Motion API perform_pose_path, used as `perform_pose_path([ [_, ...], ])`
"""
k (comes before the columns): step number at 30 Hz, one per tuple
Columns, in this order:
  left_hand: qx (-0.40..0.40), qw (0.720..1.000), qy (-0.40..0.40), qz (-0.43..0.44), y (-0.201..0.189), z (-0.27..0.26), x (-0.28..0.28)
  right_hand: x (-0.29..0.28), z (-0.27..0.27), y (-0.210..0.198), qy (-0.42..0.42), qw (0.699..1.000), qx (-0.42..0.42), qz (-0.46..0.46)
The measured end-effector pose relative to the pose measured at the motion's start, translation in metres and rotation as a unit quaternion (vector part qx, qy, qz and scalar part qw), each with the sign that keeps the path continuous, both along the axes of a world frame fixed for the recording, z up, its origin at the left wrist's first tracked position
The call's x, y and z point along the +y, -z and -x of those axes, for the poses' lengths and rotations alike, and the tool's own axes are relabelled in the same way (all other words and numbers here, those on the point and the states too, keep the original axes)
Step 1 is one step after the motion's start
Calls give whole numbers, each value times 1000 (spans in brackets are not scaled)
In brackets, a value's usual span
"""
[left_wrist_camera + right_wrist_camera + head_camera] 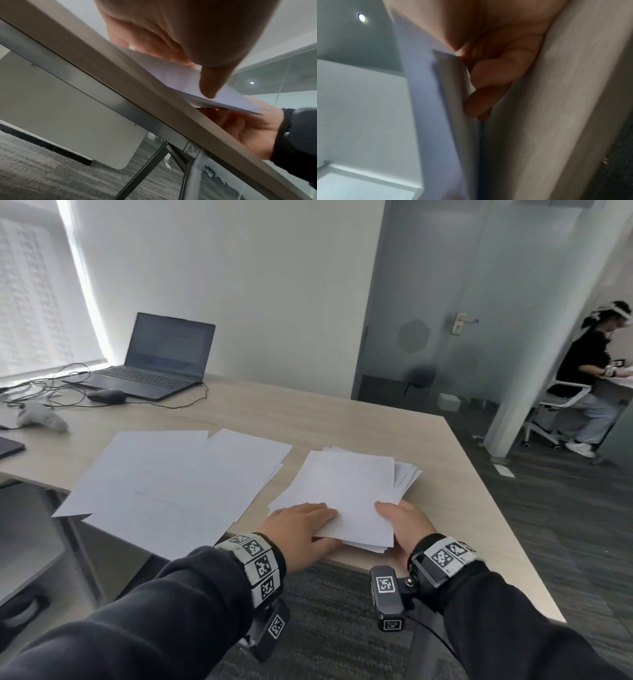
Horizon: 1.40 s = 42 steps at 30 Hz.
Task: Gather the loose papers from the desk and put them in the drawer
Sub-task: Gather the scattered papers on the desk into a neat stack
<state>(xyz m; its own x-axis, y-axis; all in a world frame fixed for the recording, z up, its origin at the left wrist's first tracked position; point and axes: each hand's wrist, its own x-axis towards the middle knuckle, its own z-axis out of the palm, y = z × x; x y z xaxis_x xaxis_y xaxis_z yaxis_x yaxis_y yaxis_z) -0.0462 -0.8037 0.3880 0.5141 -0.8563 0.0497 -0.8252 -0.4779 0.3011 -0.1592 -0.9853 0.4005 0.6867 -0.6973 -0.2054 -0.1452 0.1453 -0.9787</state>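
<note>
A rough stack of white papers (352, 491) lies near the front edge of the wooden desk (342, 419), its near end overhanging the edge. My left hand (318, 525) pinches the stack's near-left corner, fingers on top and thumb (211, 83) underneath. My right hand (394, 518) grips the near-right corner, thumb on top and fingers (491, 83) curled between paper and desk. More loose sheets (171, 484) lie spread out to the left, some hanging over the desk edge. No drawer shows in any view.
An open laptop (161, 361), a dark mouse (106, 397), tangled cables and a white controller (41, 416) sit at the desk's back left. A person (589, 371) sits beyond the glass door (428, 302) at the right. Grey carpet lies below.
</note>
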Motion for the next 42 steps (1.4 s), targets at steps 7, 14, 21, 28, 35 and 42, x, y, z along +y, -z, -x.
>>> perform_pose_path([
  [7, -46, 988, -142, -46, -9, -28, 66, -6, -9, 4, 15, 996, 74, 56],
  [14, -5, 965, -223, -140, -11, -53, 116, -10, -13, 11, 14, 994, 83, 63],
  [21, -44, 968, -238, -60, -11, -58, 120, -19, -16, 20, 14, 995, 78, 66],
  [28, -18, 957, -269, 111, -30, -56, 106, -8, -9, 10, 9, 994, 76, 73],
  [35, -14, 967, -188, 170, -40, -22, 41, -6, -8, 12, -28, 992, 60, 111],
  [42, -19, 982, -132, 133, -24, 14, -17, -1, -4, 7, -24, 993, 55, 98],
])
